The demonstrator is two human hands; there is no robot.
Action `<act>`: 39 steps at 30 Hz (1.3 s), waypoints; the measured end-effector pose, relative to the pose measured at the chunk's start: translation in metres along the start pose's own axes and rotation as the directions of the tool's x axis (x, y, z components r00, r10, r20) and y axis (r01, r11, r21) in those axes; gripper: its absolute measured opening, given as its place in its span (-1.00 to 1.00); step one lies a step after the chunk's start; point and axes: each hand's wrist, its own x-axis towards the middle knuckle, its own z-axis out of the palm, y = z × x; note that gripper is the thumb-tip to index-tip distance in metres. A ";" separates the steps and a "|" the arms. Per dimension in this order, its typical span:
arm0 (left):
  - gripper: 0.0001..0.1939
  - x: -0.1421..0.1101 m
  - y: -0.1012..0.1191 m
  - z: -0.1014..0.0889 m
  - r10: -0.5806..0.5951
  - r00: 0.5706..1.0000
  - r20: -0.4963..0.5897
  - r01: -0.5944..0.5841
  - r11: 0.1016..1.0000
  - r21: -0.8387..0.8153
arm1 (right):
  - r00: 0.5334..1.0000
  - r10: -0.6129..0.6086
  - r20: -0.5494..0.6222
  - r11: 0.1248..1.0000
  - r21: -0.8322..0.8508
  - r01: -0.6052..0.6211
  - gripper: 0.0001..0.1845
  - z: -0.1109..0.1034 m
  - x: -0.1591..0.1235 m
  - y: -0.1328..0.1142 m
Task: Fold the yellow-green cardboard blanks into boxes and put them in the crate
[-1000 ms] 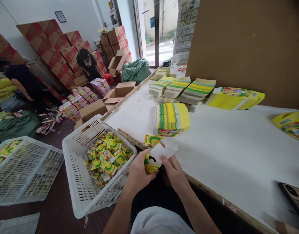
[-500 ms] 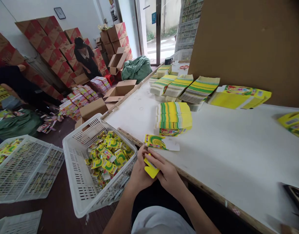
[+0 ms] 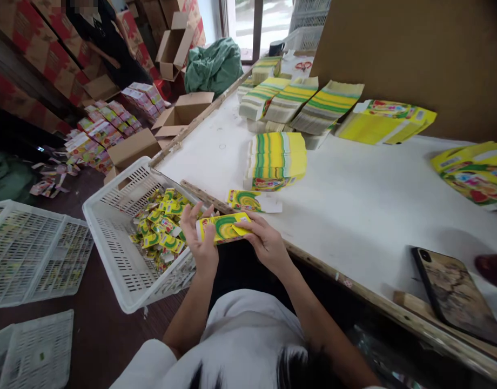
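Note:
Between my hands, just off the table's front edge, is a small yellow and green carton [image 3: 222, 228] with its printed face up. My left hand [image 3: 200, 240] grips its left end, thumb on the near side. At the other end my right hand [image 3: 262, 237] holds the carton by a yellow flap. A single flat carton [image 3: 248, 201] lies on the table edge just beyond. Behind it stands a stack of flat cartons [image 3: 276, 162]. To the left, a white plastic crate [image 3: 122, 259] contains many small yellow-green cartons [image 3: 163, 224].
More carton stacks [image 3: 297, 100] and larger flattened yellow boxes [image 3: 388, 121] sit farther back on the white table [image 3: 354, 200]. A phone [image 3: 459, 292] rests at the right front edge. Open cardboard boxes [image 3: 183, 116] and a person [image 3: 111, 43] are beyond the table's left side.
My hands have moved apart, and the carton between them is now raised and turned lengthwise with its printed face showing. The view has tilted downward, bringing more of the phone into sight.

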 end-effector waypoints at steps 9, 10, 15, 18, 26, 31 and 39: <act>-0.74 0.007 -0.006 0.014 -0.223 0.972 -0.077 0.189 0.932 -0.308 | 0.986 0.160 -0.057 0.968 0.207 -0.145 -0.66 0.026 -0.003 -0.001; -0.74 0.008 -0.006 0.012 -0.205 0.975 -0.088 0.173 0.945 -0.279 | 0.984 0.170 -0.054 0.966 0.206 -0.155 -0.56 0.028 -0.003 0.001; -0.73 0.038 0.001 -0.037 0.261 0.913 -0.315 -0.148 0.928 0.341 | 0.982 0.169 -0.086 0.982 -0.074 -0.175 -0.32 0.012 0.019 0.025; -0.20 0.055 0.005 -0.070 0.451 0.866 -0.216 -0.184 0.689 0.701 | 0.942 0.216 -0.255 0.829 -0.462 -0.315 -0.57 -0.004 0.043 0.047; -0.22 0.024 -0.026 -0.048 0.003 0.998 -0.069 0.029 0.887 0.462 | 0.913 0.273 -0.305 0.613 -0.676 -0.409 -0.72 -0.006 0.060 0.068; -0.27 0.000 -0.042 -0.022 -0.170 0.979 0.111 0.146 0.970 0.196 | 0.876 0.207 -0.435 0.875 -0.318 -0.364 -0.69 -0.010 0.041 0.054; -0.51 -0.002 -0.026 0.009 0.011 0.847 0.531 0.073 0.988 -0.137 | 0.949 0.305 -0.079 0.949 0.106 -0.296 -0.70 -0.001 0.010 0.007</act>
